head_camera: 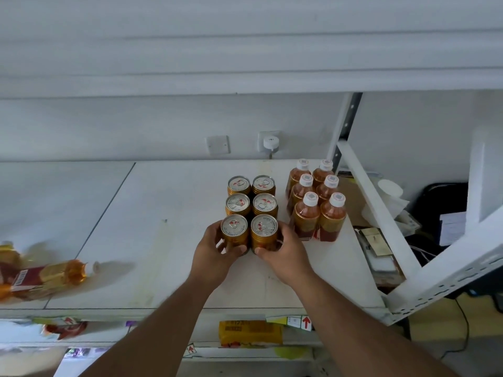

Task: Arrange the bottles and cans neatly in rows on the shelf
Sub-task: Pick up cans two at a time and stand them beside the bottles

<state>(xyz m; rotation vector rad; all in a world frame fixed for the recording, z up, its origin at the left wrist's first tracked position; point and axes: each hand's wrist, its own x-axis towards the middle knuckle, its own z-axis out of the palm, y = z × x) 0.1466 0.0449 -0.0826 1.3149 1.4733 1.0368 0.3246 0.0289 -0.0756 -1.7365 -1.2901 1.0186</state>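
Six gold cans stand two abreast on the shelf (pixel 174 240), toward its right end. The left hand (pixel 215 251) curls round the front left can (pixel 234 235); the right hand (pixel 285 254) curls round the front right can (pixel 264 235). Six bottles (pixel 315 202) stand just right; one bottle (pixel 54 276) lies near the front left edge

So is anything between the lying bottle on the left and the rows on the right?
Nothing visible. The lying bottle and the cans have only bare shelf between them. Both hands, left hand and right hand, grip the front cans.
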